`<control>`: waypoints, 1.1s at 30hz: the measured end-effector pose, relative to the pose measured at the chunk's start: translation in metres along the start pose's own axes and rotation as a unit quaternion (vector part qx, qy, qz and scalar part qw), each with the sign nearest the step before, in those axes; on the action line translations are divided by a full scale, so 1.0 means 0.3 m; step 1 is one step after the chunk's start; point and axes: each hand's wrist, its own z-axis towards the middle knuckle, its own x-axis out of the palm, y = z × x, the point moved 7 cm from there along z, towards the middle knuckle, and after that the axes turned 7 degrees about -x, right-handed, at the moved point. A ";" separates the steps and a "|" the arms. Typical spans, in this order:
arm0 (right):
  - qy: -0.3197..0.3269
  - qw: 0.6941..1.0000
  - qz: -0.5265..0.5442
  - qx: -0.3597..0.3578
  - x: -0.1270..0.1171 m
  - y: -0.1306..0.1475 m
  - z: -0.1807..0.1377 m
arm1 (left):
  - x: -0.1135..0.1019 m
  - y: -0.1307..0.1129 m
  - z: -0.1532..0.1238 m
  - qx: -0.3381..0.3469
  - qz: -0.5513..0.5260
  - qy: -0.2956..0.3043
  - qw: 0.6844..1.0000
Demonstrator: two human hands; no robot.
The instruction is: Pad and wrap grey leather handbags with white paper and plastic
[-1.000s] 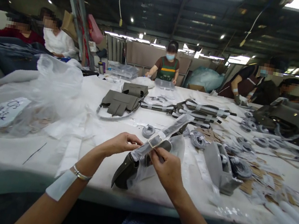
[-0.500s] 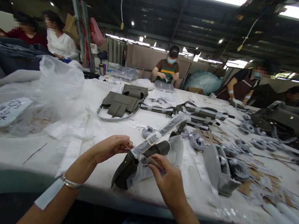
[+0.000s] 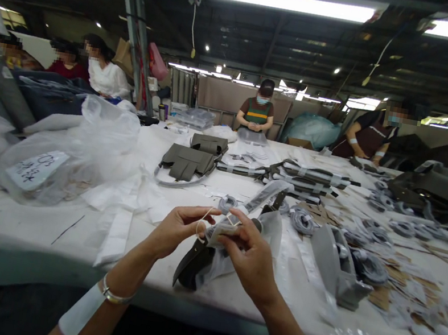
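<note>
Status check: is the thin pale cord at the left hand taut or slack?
Slack: the pale cord bows in a curve at the left hand rather than running straight. Whether it is knotted: cannot tell.

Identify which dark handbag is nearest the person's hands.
The handbag at the left hand and right hand, near the front edge; other dark handbags lie farther back.
</note>
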 end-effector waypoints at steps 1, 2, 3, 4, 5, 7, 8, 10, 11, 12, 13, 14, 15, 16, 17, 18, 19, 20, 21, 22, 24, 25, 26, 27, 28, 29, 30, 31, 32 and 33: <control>0.025 0.999 -0.033 -0.012 0.010 0.021 0.014 | 0.012 -0.023 -0.003 0.015 0.029 0.004 0.999; 0.048 0.996 -0.066 -0.025 0.018 0.041 0.027 | 0.025 -0.045 -0.007 0.026 0.060 0.008 0.998; 0.068 0.992 -0.099 -0.036 0.024 0.060 0.038 | 0.036 -0.068 -0.012 0.036 0.093 0.005 0.995; 0.086 0.987 -0.127 -0.044 0.029 0.075 0.048 | 0.047 -0.092 -0.019 0.050 0.130 -0.005 0.990; 0.103 0.982 -0.149 -0.049 0.034 0.086 0.056 | 0.057 -0.119 -0.028 0.067 0.168 -0.021 0.983; 0.128 0.976 -0.169 -0.048 0.042 0.097 0.069 | 0.077 -0.172 -0.051 0.110 0.239 -0.056 0.963; 0.132 0.976 -0.168 -0.041 0.043 0.098 0.072 | 0.088 -0.194 -0.063 0.130 0.265 -0.067 0.953; 0.126 0.982 -0.139 -0.020 0.041 0.092 0.073 | 0.111 -0.222 -0.087 0.161 0.295 -0.073 0.939; 0.122 0.987 -0.104 -0.009 0.040 0.087 0.068 | 0.119 -0.230 -0.099 0.173 0.303 -0.074 0.934; 0.117 0.992 -0.053 0.005 0.041 0.079 0.060 | 0.123 -0.234 -0.111 0.182 0.310 -0.078 0.930; 0.109 0.994 0.012 0.022 0.040 0.068 0.049 | 0.122 -0.234 -0.120 0.184 0.316 -0.087 0.927; 0.094 0.991 0.082 0.042 0.038 0.054 0.036 | 0.115 -0.230 -0.129 0.182 0.320 -0.101 0.924; 0.069 0.985 0.148 0.062 0.032 0.036 0.023 | 0.102 -0.222 -0.136 0.177 0.320 -0.121 0.923; 0.037 0.976 0.199 0.078 0.023 0.016 0.009 | 0.083 -0.211 -0.142 0.165 0.315 -0.144 0.923; 0.005 0.969 0.229 0.089 0.011 -0.004 -0.005 | 0.059 -0.196 -0.146 0.149 0.300 -0.171 0.927; -0.022 0.968 0.233 0.091 -0.001 -0.022 -0.018 | 0.033 -0.178 -0.150 0.128 0.275 -0.198 0.932; -0.037 0.972 0.215 0.085 -0.010 -0.034 -0.028 | 0.007 -0.158 -0.153 0.105 0.244 -0.222 0.938; -0.038 0.981 0.177 0.071 -0.016 -0.041 -0.035 | -0.015 -0.140 -0.157 0.084 0.211 -0.244 0.943; -0.030 0.991 0.122 0.049 -0.019 -0.040 -0.037 | -0.031 -0.127 -0.163 0.067 0.181 -0.260 0.946; -0.018 0.998 0.059 0.016 -0.020 -0.033 -0.036 | -0.041 -0.124 -0.173 0.063 0.158 -0.276 0.946; 0.013 0.996 -0.062 -0.069 -0.009 -0.008 -0.028 | -0.040 -0.156 -0.212 0.095 0.152 -0.307 0.935; 0.031 0.988 -0.109 -0.109 0.002 0.002 -0.022 | -0.029 -0.187 -0.240 0.127 0.172 -0.320 0.923; 0.048 0.978 -0.143 -0.141 0.014 0.006 -0.015 | -0.008 -0.221 -0.270 0.162 0.207 -0.327 0.908; 0.063 0.971 -0.164 -0.163 0.025 0.003 -0.007 | 0.026 -0.253 -0.298 0.197 0.253 -0.317 0.893; 0.074 0.966 -0.174 -0.174 0.033 -0.008 0.001 | 0.075 -0.275 -0.319 0.232 0.306 -0.282 0.879; 0.084 0.965 -0.176 -0.178 0.040 -0.024 0.009 | 0.141 -0.284 -0.334 0.269 0.360 -0.217 0.867; 0.089 0.965 -0.171 -0.179 0.044 -0.042 0.016 | 0.214 -0.275 -0.346 0.303 0.408 -0.135 0.850; 0.092 0.966 -0.163 -0.178 0.047 -0.062 0.020 | 0.286 -0.249 -0.356 0.331 0.446 -0.051 0.830; 0.094 0.968 -0.153 -0.174 0.049 -0.081 0.021 | 0.348 -0.213 -0.364 0.350 0.476 0.021 0.807; 0.096 0.970 -0.145 -0.169 0.051 -0.099 0.020 | 0.394 -0.174 -0.366 0.363 0.497 0.068 0.785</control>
